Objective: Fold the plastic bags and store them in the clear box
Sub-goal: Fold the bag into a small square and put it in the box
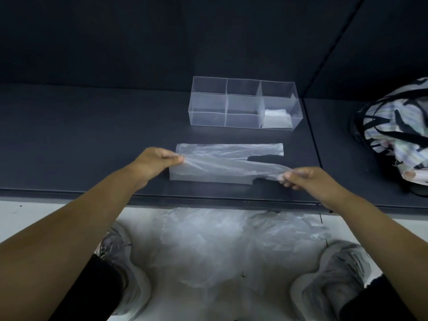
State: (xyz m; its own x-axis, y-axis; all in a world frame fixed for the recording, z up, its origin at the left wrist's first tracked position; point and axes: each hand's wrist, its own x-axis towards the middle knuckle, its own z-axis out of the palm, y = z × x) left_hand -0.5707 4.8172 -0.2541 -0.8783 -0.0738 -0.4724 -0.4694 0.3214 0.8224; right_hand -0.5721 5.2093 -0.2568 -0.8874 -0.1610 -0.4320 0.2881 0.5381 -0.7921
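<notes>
**A:** Count it off for me, left to right.

**B:** Two hands, both yours, both busy. One plastic bag lies flat on the dark worktop in front of you. One clear box stands just beyond it on the far side. It is split into six compartments, three across and two deep. One folded bag sits in that box, in a compartment at its right end. One patterned cloth bundle rests at the far right of the worktop. Down on the floor, a heap of loose bags lies between your two shoes. How many bags are in the heap I cannot tell.

**A:** And the one I'm working on, which way does it lie?

**B:** Its long axis runs left to right, parallel to the near edge of the worktop and to the box. The closed end points left and the two handle strips point right. The far strip lies flat and the near one is lifted.

**A:** My grip?

**B:** Your left hand pinches a raised crease at the bag's left end between thumb and curled fingers. Your right hand pinches the tip of the near handle strip, fingers curled round it. The plastic is stretched between the two.
</notes>
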